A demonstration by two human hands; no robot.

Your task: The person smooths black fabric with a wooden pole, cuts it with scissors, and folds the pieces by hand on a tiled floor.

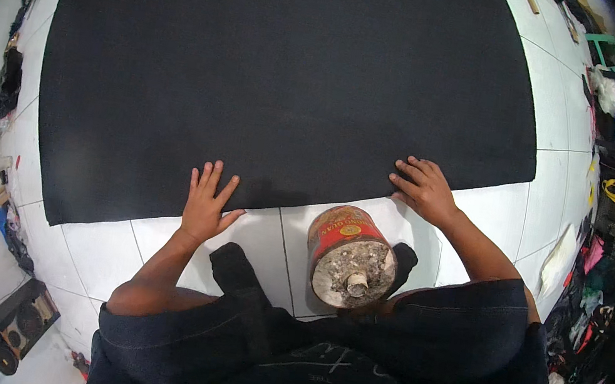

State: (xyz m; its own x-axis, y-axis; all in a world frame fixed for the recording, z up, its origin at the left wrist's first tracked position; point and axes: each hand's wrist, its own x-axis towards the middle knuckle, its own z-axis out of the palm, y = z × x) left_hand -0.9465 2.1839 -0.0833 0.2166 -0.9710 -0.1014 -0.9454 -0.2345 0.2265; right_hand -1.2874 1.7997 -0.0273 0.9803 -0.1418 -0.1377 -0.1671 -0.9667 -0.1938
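Both hands lie flat and open on the black sheet's (292, 73) lower edge: left hand (206, 208) lower centre, right hand (423, 188) right of centre, gripping nothing.

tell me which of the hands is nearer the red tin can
The right. The right hand rests on the black sheet's near edge, just beyond the red tin can; the left hand lies flat farther off, to its left.
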